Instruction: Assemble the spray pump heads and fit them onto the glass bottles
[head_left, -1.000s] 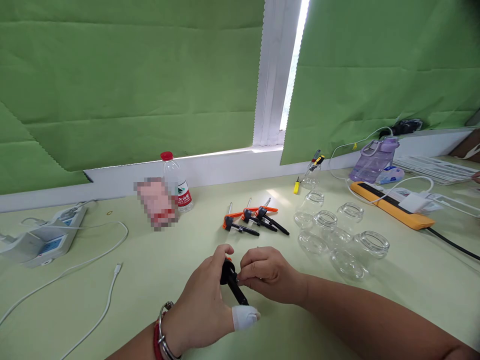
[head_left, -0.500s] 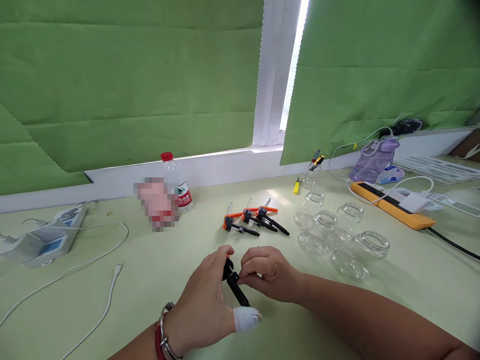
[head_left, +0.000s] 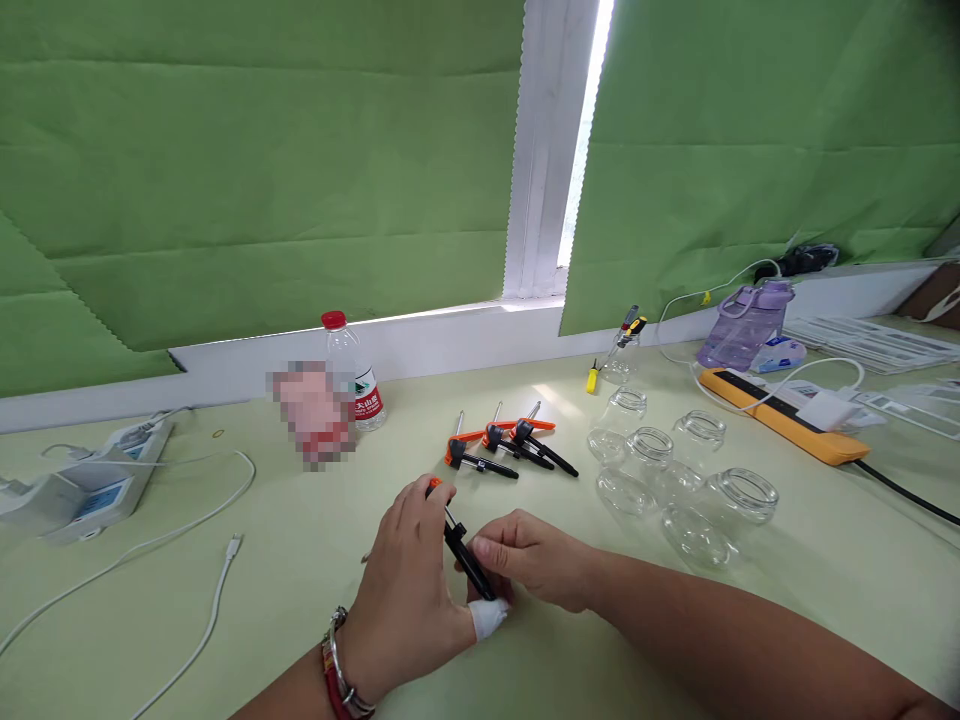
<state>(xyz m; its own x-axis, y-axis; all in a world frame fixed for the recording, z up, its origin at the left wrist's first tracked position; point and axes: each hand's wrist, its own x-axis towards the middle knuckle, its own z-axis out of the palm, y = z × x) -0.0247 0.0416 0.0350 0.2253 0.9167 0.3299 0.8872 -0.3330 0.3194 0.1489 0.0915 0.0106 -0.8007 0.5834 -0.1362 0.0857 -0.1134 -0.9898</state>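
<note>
My left hand [head_left: 414, 585], its thumb wrapped in white tape, is closed around a tool with a black handle [head_left: 466, 560], a metal rod and a bit of orange at its upper end. The tool slants, lower end against the taped thumb. My right hand [head_left: 517, 555] is closed at the right side of the handle, fingertips touching it; some of its fingers are hidden behind the tool. Beyond my hands, three similar black-and-orange tools [head_left: 487, 465] with metal rods lie side by side on the table.
Several clear glass jars [head_left: 701, 430] stand or lie at the right, near an orange power strip [head_left: 784, 415]. A jar with screwdrivers [head_left: 624, 335] and a purple bottle [head_left: 742, 325] are behind. A water bottle [head_left: 367, 395], white cable [head_left: 221, 590] and white power strip [head_left: 124, 480] are left.
The tool has tilted in my left hand and shows more of its length. My right hand has moved down along the handle, towards its lower end.
</note>
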